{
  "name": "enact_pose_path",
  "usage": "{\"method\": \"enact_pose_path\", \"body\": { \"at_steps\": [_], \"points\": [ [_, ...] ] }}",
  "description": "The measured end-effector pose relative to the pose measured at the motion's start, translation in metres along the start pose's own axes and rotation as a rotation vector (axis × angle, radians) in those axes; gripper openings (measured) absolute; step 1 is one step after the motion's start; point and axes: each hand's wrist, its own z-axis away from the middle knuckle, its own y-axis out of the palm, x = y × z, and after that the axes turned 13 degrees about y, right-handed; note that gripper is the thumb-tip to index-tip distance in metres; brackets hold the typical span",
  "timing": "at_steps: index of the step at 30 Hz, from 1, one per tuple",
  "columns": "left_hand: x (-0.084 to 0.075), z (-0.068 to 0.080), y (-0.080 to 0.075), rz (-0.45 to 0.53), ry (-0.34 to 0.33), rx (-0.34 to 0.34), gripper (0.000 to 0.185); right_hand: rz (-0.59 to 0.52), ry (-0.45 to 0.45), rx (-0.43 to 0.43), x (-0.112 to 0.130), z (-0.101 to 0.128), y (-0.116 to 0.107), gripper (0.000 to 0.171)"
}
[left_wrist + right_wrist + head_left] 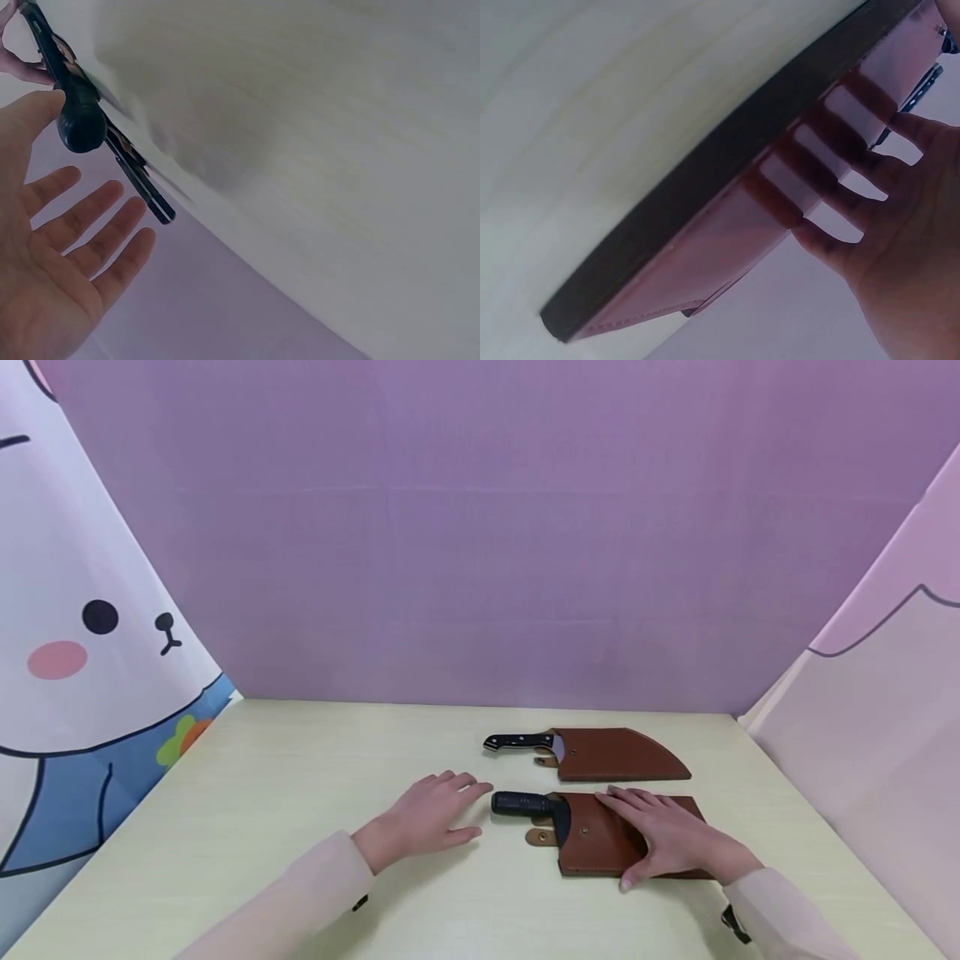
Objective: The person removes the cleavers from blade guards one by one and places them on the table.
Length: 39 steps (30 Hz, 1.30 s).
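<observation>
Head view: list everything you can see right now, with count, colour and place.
Brown leather knife sheath, rounded tip: one, far side of the table, right of centre, holding a knife.
Black riveted knife handle: one, sticking out of the far sheath to the left.
Brown leather knife sheath, rectangular: one, near side, under the right hand.
Black round-ended knife handle: one, sticking out of the near sheath to the left.
Pale wooden table: one, bearing both sheaths.
Purple backdrop: one, behind the table.
Cartoon bear cloth: one, left side.
Left hand: flat on the table, beside the near handle, holding nothing.
Right hand: fingers straight, pressing the near sheath.
</observation>
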Motion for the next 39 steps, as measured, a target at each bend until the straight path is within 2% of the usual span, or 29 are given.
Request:
{"method": "enact_pose_path", "body": {
  "at_steps": [7, 14, 30, 39],
  "points": [
    [-0.004, -0.018, -0.001, -0.018, 0.026, -0.024, 0.054, 0.012, -0.017, -0.006, 0.000, -0.002, -0.001, 0.112],
    [-0.005, -0.036, 0.002, 0.000, 0.028, -0.002, 0.053, 0.005, -0.004, 0.003, -0.001, -0.003, 0.000, 0.111],
    [-0.004, -0.061, 0.021, 0.063, 0.087, -0.025, 0.047, 0.005, -0.019, -0.028, -0.003, -0.003, 0.004, 0.109],
    [-0.006, -0.071, 0.024, 0.097, 0.103, 0.041, 0.046, 0.004, -0.016, -0.027, -0.003, -0.003, 0.004, 0.108]
  ]
}}
